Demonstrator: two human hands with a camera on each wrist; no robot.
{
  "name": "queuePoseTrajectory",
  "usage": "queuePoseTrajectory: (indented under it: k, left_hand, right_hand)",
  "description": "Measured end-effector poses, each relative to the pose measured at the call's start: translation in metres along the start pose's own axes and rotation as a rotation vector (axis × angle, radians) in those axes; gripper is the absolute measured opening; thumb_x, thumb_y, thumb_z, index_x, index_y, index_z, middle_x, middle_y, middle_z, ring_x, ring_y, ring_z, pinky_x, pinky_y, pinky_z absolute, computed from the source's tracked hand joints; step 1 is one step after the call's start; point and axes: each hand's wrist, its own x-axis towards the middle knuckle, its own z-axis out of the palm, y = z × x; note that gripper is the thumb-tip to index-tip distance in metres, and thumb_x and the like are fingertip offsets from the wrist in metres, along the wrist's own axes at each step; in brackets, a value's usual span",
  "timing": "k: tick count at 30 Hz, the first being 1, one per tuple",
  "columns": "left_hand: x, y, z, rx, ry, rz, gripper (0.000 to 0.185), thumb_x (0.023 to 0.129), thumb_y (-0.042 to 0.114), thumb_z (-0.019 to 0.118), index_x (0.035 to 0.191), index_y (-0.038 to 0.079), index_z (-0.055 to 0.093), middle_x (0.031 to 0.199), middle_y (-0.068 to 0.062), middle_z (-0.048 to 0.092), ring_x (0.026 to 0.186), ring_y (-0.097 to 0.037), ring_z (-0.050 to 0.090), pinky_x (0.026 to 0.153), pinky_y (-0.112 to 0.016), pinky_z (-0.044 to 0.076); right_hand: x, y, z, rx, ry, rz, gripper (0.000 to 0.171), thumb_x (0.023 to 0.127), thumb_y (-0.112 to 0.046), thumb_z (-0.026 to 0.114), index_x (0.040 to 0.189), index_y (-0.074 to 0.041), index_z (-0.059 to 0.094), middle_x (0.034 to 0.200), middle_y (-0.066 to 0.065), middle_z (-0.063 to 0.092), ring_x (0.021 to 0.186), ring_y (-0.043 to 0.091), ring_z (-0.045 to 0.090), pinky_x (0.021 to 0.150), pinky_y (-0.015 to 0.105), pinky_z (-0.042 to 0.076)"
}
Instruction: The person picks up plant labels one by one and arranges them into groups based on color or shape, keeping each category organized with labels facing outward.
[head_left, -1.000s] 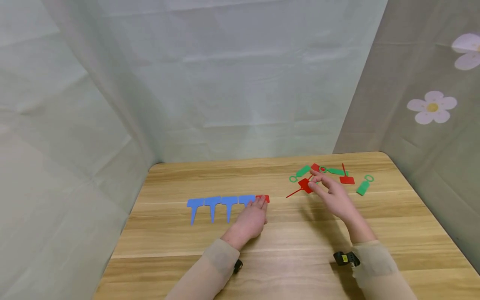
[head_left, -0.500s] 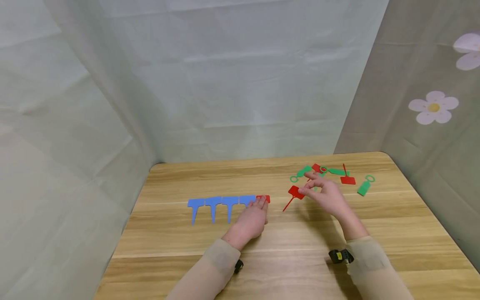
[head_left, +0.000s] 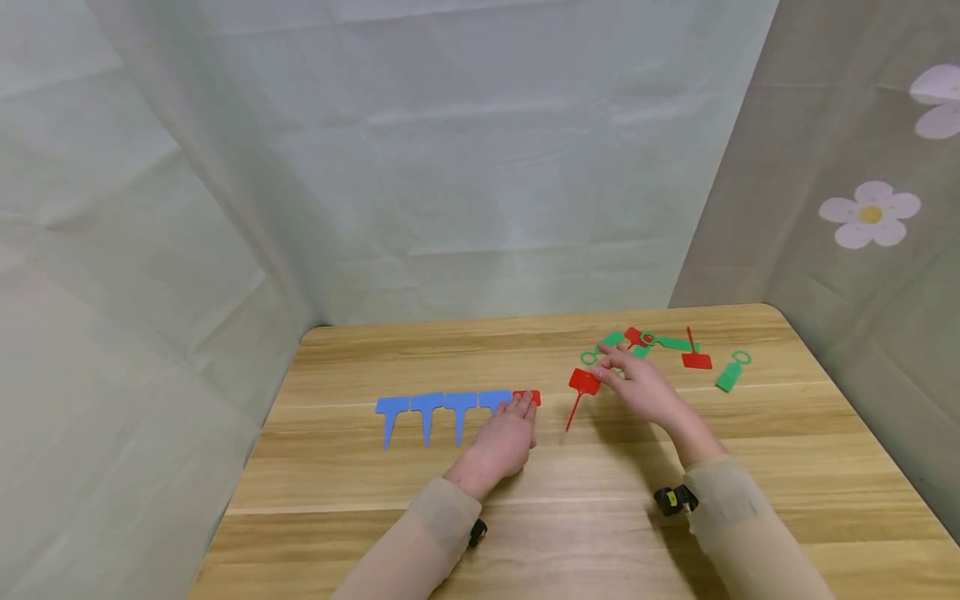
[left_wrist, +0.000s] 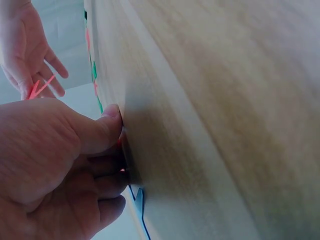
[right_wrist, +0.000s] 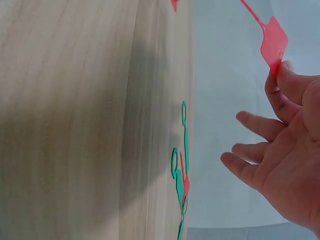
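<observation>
In the head view, a row of blue T-shaped plant labels (head_left: 461, 402) lies on the wooden table. Right after the last one lies a red tag (head_left: 532, 397), partly hidden under the fingertips of my left hand (head_left: 501, 437). That hand rests palm down, covering the stem of the last blue label as well. My right hand (head_left: 637, 386) pinches a second red tag (head_left: 583, 382) by its flat corner, between thumb and index finger. The tag is held above the table, its thin stem pointing down toward me. The right wrist view shows this pinch, with the other fingers loosely spread.
Beyond my right hand several green ring tags (head_left: 677, 343) lie loosely scattered and overlapping, with a red tag (head_left: 636, 337) among them. Farther right are one more red tag (head_left: 697, 361) and a separate green ring tag (head_left: 729, 376). Pale cloth walls (head_left: 480, 167) stand around the table.
My right hand has moved left with the pinched red tag, away from the scattered pile. The tag's stem has swung from pointing left to pointing down toward me. My left hand has stayed put.
</observation>
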Motion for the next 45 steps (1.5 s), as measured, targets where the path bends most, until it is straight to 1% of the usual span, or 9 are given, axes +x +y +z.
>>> queuePoseTrajectory:
  k: [3,7,10,12,16,19,30,40,45]
  left_hand:
    - [0.000,0.000,0.000,0.000,0.005,0.001,0.059,0.112,0.024,0.058,0.162,-0.001,0.041,0.174,-0.013,0.031,0.160,-0.028,0.030,0.129,-0.043,0.027]
    - [0.001,0.000,0.001,0.008,0.011,0.000,0.058,0.112,0.024,0.058,0.162,-0.001,0.043,0.173,-0.013,0.032,0.159,-0.029,0.031,0.129,-0.043,0.028]
    - [0.001,0.000,0.001,0.013,0.013,-0.001,0.058,0.112,0.024,0.058,0.162,-0.001,0.043,0.173,-0.013,0.033,0.159,-0.029,0.032,0.128,-0.043,0.028]
    - [0.001,0.000,0.001,0.015,0.012,-0.002,0.058,0.112,0.024,0.059,0.162,-0.001,0.043,0.173,-0.013,0.034,0.159,-0.028,0.032,0.128,-0.043,0.028]
    - [0.002,0.000,0.001,0.017,0.008,-0.004,0.059,0.111,0.025,0.059,0.162,-0.001,0.043,0.173,-0.012,0.033,0.159,-0.028,0.032,0.128,-0.043,0.029]
    - [0.002,0.000,0.001,0.020,0.007,-0.006,0.059,0.111,0.025,0.060,0.162,-0.001,0.043,0.173,-0.012,0.034,0.159,-0.028,0.032,0.128,-0.043,0.029]
    - [0.003,0.002,0.001,0.028,-0.010,-0.017,0.061,0.111,0.026,0.061,0.162,0.000,0.043,0.173,-0.011,0.033,0.159,-0.027,0.031,0.128,-0.042,0.028]
    - [0.004,0.002,0.001,0.014,-0.017,-0.028,0.060,0.111,0.027,0.060,0.163,0.002,0.042,0.174,-0.010,0.031,0.160,-0.027,0.030,0.129,-0.043,0.027]
    - [0.003,0.003,0.000,0.012,-0.019,-0.028,0.061,0.111,0.027,0.060,0.163,0.002,0.042,0.175,-0.010,0.029,0.160,-0.027,0.030,0.129,-0.043,0.027]
  right_hand:
    - [0.006,-0.001,0.002,-0.026,-0.039,-0.004,0.022,0.111,-0.024,0.061,0.100,-0.010,0.073,0.169,0.028,0.033,0.158,0.058,0.006,0.122,0.077,0.011]
    - [0.013,-0.003,0.005,-0.073,-0.075,-0.012,0.022,0.111,-0.019,0.060,0.098,-0.010,0.075,0.168,0.034,0.028,0.157,0.061,0.001,0.121,0.079,0.006]
    - [0.017,-0.006,0.008,-0.110,-0.091,-0.018,0.022,0.111,-0.018,0.061,0.098,-0.009,0.076,0.166,0.037,0.031,0.156,0.064,0.000,0.121,0.080,0.006]
    - [0.019,-0.007,0.009,-0.132,-0.103,-0.026,0.023,0.111,-0.018,0.061,0.095,-0.011,0.075,0.164,0.037,0.034,0.155,0.065,0.000,0.120,0.080,0.007]
    - [0.021,-0.008,0.011,-0.158,-0.120,-0.029,0.023,0.111,-0.021,0.061,0.092,-0.013,0.072,0.165,0.038,0.031,0.155,0.065,0.000,0.120,0.080,0.009]
    - [0.024,-0.009,0.013,-0.175,-0.126,-0.023,0.023,0.111,-0.023,0.061,0.094,-0.014,0.074,0.167,0.037,0.027,0.156,0.064,-0.001,0.120,0.080,0.010]
    - [0.035,-0.007,0.025,-0.289,-0.127,-0.002,0.023,0.109,-0.026,0.064,0.100,-0.011,0.079,0.165,0.038,0.031,0.153,0.068,0.003,0.118,0.082,0.012]
    - [0.044,0.000,0.038,-0.360,-0.100,0.043,0.025,0.107,-0.032,0.068,0.102,-0.012,0.081,0.167,0.035,0.029,0.157,0.062,0.002,0.123,0.076,0.010]
    - [0.047,0.000,0.043,-0.391,-0.114,0.067,0.026,0.107,-0.034,0.068,0.102,-0.013,0.081,0.169,0.034,0.027,0.157,0.060,0.000,0.124,0.075,0.010]
